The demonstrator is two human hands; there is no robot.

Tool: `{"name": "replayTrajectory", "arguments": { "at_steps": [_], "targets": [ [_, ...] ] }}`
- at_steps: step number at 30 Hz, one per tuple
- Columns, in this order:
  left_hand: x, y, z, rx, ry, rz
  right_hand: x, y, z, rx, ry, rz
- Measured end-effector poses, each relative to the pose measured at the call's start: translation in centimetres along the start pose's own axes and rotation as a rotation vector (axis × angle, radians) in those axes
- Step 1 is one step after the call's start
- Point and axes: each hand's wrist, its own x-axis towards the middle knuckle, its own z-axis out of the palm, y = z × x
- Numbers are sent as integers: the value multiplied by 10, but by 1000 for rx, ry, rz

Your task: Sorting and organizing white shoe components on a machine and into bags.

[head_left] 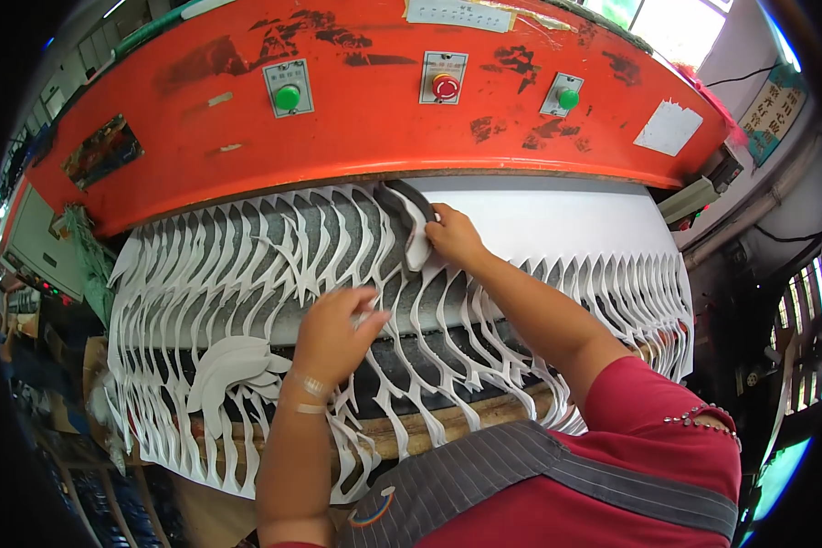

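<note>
Our right hand (449,233) grips the curved cutting die (409,219) on the white sheet (557,224); our left hand (333,333) pinches a cut piece (367,320); left portion already cut, right uncut.

Bright window (680,23) upper right; pale wall (749,55) beside it; cluttered dim shelving (27,301) far left.

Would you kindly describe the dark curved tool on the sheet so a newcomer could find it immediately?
Start at the big orange press head and look just below its red middle button, where the white sheet begins. There the right hand touches a dark curved cutting die. It is the only dark band lying on top of the white material.
</note>
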Motion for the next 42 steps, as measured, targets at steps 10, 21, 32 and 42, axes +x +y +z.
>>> {"name": "replayTrajectory", "arguments": {
  "at_steps": [10, 21, 32, 42],
  "targets": [
    [65, -63, 95, 393, -101, 16, -10, 10, 11, 59, 145, -25],
    [66, -71, 102, 322, 5, 76, -2, 14, 11, 113, 127, -28],
    [110, -59, 28, 4, 44, 15, 38, -13, -112, 194, 777, -496],
    [186, -1, -95, 512, 462, 190, 107, -30, -183, -308, 1176, -256]
  ]
}}
